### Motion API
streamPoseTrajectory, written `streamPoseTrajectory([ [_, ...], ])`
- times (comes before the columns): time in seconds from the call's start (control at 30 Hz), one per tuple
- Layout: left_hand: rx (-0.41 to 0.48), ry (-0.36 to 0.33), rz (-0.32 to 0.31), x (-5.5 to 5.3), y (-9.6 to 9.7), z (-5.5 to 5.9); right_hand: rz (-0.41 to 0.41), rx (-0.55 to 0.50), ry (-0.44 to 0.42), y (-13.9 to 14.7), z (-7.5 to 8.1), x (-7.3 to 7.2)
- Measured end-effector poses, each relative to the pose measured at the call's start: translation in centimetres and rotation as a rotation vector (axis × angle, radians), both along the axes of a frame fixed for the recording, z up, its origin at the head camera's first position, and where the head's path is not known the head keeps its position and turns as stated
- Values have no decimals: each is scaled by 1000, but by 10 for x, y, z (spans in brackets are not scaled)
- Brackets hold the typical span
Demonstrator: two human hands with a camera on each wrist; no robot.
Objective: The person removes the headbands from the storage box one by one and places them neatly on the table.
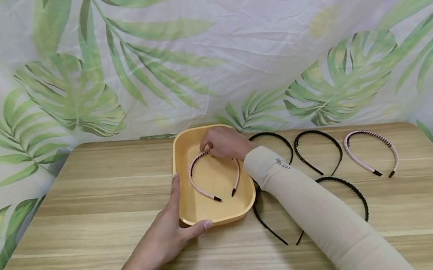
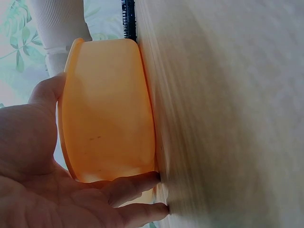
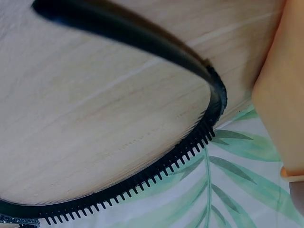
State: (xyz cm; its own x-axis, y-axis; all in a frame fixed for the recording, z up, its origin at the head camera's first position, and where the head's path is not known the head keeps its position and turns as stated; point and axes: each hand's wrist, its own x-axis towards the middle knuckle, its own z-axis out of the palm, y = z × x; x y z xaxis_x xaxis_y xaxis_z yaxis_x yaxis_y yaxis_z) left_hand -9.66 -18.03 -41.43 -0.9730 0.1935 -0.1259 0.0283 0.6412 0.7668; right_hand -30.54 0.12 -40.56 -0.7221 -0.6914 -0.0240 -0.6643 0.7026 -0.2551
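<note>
A yellow-orange plastic tray (image 1: 219,220) stands on the table, its near left corner held by my left hand (image 1: 164,235). The thumb lies at the near rim and the fingers along the left wall. In the left wrist view, two fingertips reach down to the table beside the tray (image 2: 109,104). Inside the tray is a pink headband (image 1: 192,181) with dark teeth and black tips. My right hand (image 1: 227,142) pinches the top of its arch, hiding part of it. The right wrist view mainly catches a black toothed headband (image 3: 142,183) on the table.
Right of the tray lie several black headbands, one (image 1: 316,132) at the back and one (image 1: 357,191) nearer, partly covered by the right sleeve (image 1: 325,212). A second pink headband (image 1: 394,152) lies at far right. A leaf-patterned cloth (image 1: 232,69) hangs behind the table.
</note>
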Motion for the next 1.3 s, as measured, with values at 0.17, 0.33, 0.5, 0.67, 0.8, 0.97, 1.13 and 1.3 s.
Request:
streamPoseTrajectory([
  [0.17,6,-1,-4,0,0,1,7,3,6,0,2,1],
  [0.33,2,-3,-3,0,-1,2,-4,-22,-15,0,4,1],
  [0.5,8,-8,-3,-1,-1,3,-12,-61,-48,0,6,1],
  [0.67,2,-5,0,-1,-1,2,-15,-70,-61,0,7,1],
  [0.8,-1,-8,5,-1,-1,2,-18,-52,-61,-1,6,1],
  [0.97,-1,-10,7,-1,-1,2,-10,-60,-70,-1,6,0],
  [1.13,1,-16,7,-1,-1,2,3,-97,-104,0,6,-1],
  [1.3,7,-25,8,-1,0,3,25,-122,-133,0,7,-2],
])
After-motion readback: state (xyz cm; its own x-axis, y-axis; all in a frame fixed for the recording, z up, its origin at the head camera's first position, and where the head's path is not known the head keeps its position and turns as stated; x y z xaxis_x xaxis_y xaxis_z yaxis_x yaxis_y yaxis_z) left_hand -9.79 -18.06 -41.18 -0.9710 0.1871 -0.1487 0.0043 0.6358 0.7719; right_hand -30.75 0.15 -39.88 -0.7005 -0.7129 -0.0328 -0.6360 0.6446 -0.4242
